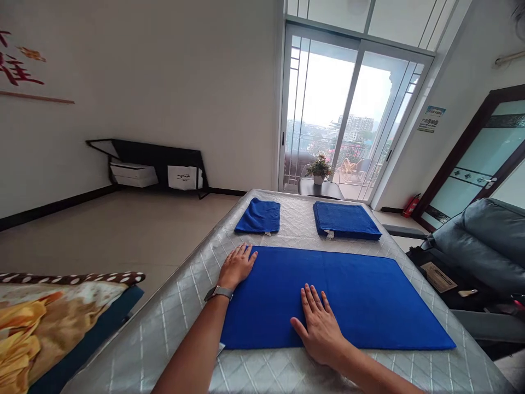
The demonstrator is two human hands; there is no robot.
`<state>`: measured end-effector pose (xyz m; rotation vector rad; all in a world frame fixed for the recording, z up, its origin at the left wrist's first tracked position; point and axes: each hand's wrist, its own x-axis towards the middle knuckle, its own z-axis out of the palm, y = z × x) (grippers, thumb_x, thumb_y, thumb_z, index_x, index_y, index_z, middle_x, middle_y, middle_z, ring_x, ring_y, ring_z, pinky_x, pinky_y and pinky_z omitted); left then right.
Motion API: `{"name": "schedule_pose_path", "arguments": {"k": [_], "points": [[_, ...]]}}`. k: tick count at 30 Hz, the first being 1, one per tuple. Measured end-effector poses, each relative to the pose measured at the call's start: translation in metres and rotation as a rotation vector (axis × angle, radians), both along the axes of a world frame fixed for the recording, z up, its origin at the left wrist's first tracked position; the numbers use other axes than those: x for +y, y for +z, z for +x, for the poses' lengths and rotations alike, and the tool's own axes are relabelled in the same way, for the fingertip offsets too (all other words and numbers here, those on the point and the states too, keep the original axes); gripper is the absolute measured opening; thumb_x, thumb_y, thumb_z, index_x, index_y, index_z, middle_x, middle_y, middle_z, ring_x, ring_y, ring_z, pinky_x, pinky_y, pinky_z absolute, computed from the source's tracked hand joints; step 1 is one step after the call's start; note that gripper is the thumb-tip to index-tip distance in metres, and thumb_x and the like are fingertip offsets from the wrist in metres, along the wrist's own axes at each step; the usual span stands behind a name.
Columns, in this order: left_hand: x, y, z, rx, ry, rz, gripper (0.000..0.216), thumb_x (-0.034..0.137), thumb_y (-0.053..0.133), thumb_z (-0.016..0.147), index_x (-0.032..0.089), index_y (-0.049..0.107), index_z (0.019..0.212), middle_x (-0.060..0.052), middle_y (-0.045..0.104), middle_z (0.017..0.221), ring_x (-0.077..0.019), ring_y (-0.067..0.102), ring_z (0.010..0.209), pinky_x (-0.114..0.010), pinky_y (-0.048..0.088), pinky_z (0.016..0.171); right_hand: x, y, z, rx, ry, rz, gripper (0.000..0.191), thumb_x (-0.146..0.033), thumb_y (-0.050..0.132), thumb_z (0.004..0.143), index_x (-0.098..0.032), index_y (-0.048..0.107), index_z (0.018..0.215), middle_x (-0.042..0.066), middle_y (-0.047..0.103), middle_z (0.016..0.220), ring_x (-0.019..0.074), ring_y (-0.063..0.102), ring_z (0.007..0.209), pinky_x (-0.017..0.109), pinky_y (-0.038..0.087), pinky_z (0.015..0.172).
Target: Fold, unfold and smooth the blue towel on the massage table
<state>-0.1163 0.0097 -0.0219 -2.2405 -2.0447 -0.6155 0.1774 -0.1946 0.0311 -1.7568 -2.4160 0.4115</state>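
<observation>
A blue towel lies spread flat on the quilted silver-grey mattress. My left hand, with a watch at its wrist, rests at the towel's far left corner, fingers stretched out. Near the middle of the towel's near edge, my right hand lies palm down with its fingers apart. Beyond the towel sits a neat stack of folded blue towels on the right, a white tag at its front. A smaller crumpled blue towel lies at the far left, also with a tag.
Bedding in brown and yellow is at the left. A black leather sofa with items on it stands at the right. Past the mattress are a chair with a potted plant and a sliding glass door. A black frame leans by the wall.
</observation>
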Motion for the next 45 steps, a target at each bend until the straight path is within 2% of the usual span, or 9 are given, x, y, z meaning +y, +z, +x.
{"name": "schedule_pose_path", "arguments": {"k": [6, 11, 17, 21, 25, 32, 37, 42, 45], "points": [[0.003, -0.003, -0.003, 0.047, -0.005, -0.018, 0.06, 0.048, 0.033, 0.102, 0.014, 0.051, 0.148, -0.014, 0.049, 0.155, -0.0279, 0.042, 0.146, -0.046, 0.029, 0.122, -0.011, -0.008, 0.098, -0.126, -0.251, 0.046, 0.081, -0.068, 0.014, 0.1, -0.016, 0.016, 0.162, 0.006, 0.012, 0.169, 0.0227, 0.007, 0.156, 0.05, 0.006, 0.127], [0.004, -0.006, -0.006, 0.069, -0.013, -0.021, 0.061, 0.046, 0.034, 0.101, 0.011, 0.049, 0.149, -0.016, 0.048, 0.155, -0.0284, 0.04, 0.147, -0.046, 0.029, 0.122, -0.019, -0.023, 0.178, -0.21, -0.406, 0.078, 0.084, -0.07, 0.014, 0.098, -0.016, 0.019, 0.162, 0.006, 0.016, 0.169, 0.0222, 0.009, 0.156, 0.05, 0.008, 0.127], [0.004, -0.009, -0.01, 0.113, -0.03, 0.001, 0.06, 0.045, 0.033, 0.101, 0.013, 0.05, 0.149, -0.015, 0.049, 0.155, -0.0282, 0.042, 0.146, -0.046, 0.033, 0.12, -0.026, -0.051, 0.28, -0.259, -0.518, 0.177, 0.085, -0.069, 0.012, 0.096, -0.016, 0.025, 0.162, 0.007, 0.02, 0.169, 0.0237, 0.014, 0.156, 0.05, 0.014, 0.126], [0.006, -0.011, -0.012, 0.136, -0.029, -0.013, 0.061, 0.044, 0.03, 0.1, 0.012, 0.05, 0.148, -0.015, 0.049, 0.155, -0.0286, 0.042, 0.146, -0.048, 0.034, 0.12, -0.027, -0.062, 0.328, -0.244, -0.582, 0.197, 0.087, -0.067, 0.011, 0.096, -0.012, 0.026, 0.161, 0.01, 0.023, 0.168, 0.0252, 0.018, 0.155, 0.049, 0.017, 0.126], [0.009, -0.011, -0.014, 0.143, -0.034, -0.015, 0.063, 0.044, 0.03, 0.099, 0.01, 0.051, 0.147, -0.016, 0.051, 0.153, -0.0285, 0.043, 0.146, -0.048, 0.035, 0.119, -0.026, -0.067, 0.342, -0.221, -0.61, 0.205, 0.086, -0.065, 0.011, 0.096, -0.01, 0.024, 0.161, 0.01, 0.023, 0.168, 0.0243, 0.018, 0.155, 0.048, 0.016, 0.126], [0.006, -0.001, -0.014, 0.142, -0.076, -0.035, 0.059, 0.045, 0.029, 0.098, 0.019, 0.055, 0.144, -0.011, 0.059, 0.146, -0.0281, 0.049, 0.141, -0.05, 0.04, 0.115, -0.026, -0.07, 0.341, -0.181, -0.611, 0.197, 0.082, -0.061, 0.014, 0.097, -0.01, 0.027, 0.161, 0.01, 0.024, 0.167, 0.0249, 0.02, 0.155, 0.049, 0.019, 0.126], [0.002, 0.002, -0.011, 0.128, -0.089, -0.017, 0.058, 0.045, 0.03, 0.099, 0.018, 0.055, 0.144, -0.011, 0.059, 0.146, -0.029, 0.049, 0.141, -0.05, 0.04, 0.115, -0.026, -0.073, 0.343, -0.198, -0.604, 0.237, 0.084, -0.062, 0.015, 0.097, -0.009, 0.03, 0.159, 0.012, 0.027, 0.167, 0.0257, 0.021, 0.154, 0.049, 0.019, 0.126], [0.0, 0.002, -0.008, 0.112, -0.041, -0.018, 0.06, 0.047, 0.03, 0.102, 0.016, 0.051, 0.148, -0.013, 0.053, 0.153, -0.0279, 0.044, 0.145, -0.048, 0.036, 0.118, -0.027, -0.076, 0.356, -0.165, -0.557, 0.29, 0.08, -0.061, 0.015, 0.098, -0.011, 0.034, 0.158, 0.012, 0.033, 0.164, 0.0273, 0.027, 0.152, 0.052, 0.026, 0.124], [-0.002, 0.003, -0.005, 0.115, -0.005, -0.063, 0.062, 0.047, 0.031, 0.103, 0.011, 0.047, 0.15, -0.016, 0.046, 0.157, -0.0288, 0.039, 0.148, -0.047, 0.031, 0.121, -0.021, -0.071, 0.354, -0.15, -0.585, 0.331, 0.079, -0.061, 0.019, 0.096, -0.011, 0.046, 0.151, 0.015, 0.041, 0.159, 0.0324, 0.033, 0.149, 0.055, 0.033, 0.12]]}}
